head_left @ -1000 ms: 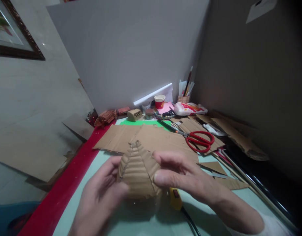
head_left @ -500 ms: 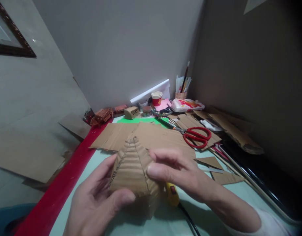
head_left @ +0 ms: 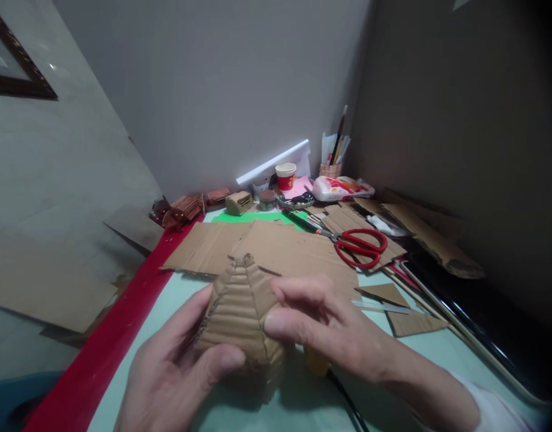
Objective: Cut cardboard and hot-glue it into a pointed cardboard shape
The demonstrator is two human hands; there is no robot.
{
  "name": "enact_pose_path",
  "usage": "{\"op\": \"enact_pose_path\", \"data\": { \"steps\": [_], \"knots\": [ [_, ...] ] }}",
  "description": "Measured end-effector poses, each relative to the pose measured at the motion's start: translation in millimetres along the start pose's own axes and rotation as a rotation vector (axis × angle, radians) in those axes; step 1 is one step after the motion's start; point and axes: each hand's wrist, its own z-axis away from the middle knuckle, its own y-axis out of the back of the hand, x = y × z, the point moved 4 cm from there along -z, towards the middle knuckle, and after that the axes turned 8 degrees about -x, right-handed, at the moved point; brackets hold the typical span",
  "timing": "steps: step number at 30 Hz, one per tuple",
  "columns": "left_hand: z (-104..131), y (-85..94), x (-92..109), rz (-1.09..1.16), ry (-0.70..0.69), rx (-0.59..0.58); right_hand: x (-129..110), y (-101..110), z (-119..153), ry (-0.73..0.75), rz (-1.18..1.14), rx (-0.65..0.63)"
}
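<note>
A small cardboard model point(head_left: 235, 312) with a pointed, ridged top is held above the pale green table point(head_left: 168, 312). My left hand point(head_left: 177, 360) grips its left side, thumb across the lower front edge. On the right side, my right hand point(head_left: 316, 324) presses the sloped panel with thumb and fingers. The fingertips behind the model are hidden. Partly covered by my right hand, a yellow tool point(head_left: 317, 363) with a black cord lies on the table.
Flat cardboard sheets point(head_left: 298, 249) lie behind the model. Red-handled scissors point(head_left: 359, 247) rest on cardboard to the right, near cut cardboard pieces point(head_left: 415, 324) and a black slab point(head_left: 465, 324). A paper cup point(head_left: 285, 176) and a brush holder point(head_left: 331, 170) stand at the back.
The cardboard model has turned slightly in my hands and tilts a little differently. My right thumb has shifted slightly left, and my right hand now covers more of the yellow tool.
</note>
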Motion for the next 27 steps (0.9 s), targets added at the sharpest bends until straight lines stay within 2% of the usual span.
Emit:
{"op": "enact_pose_path", "data": {
  "steps": [6, 10, 12, 14, 18, 22, 27],
  "knots": [
    [1.1, -6.6, 11.3, -0.081, 0.037, 0.099, 10.6, 2.0, 3.3, -0.089, -0.207, -0.004],
    [3.0, -9.4, 17.8, -0.274, -0.042, 0.034, 8.5, -0.4, 4.5, -0.105, -0.244, -0.013],
    [4.1, -9.6, 17.9, -0.310, -0.090, 0.002, 9.4, -0.2, 4.1, -0.131, -0.265, 0.020],
    [4.9, -8.4, 16.0, -0.301, -0.108, 0.019, 12.1, 0.8, 3.7, -0.142, -0.312, 0.062],
    [5.3, -8.4, 12.5, -0.305, -0.130, 0.069, 18.1, 1.0, 3.9, -0.092, -0.347, 0.090],
    [6.9, -8.0, 15.3, -0.404, -0.249, 0.151, 21.1, -2.3, 5.5, -0.082, -0.391, 0.129],
    [11.4, -10.6, 13.2, -0.492, -0.322, 0.156, 12.1, -9.1, 4.7, 0.007, -0.471, 0.129]
  ]
}}
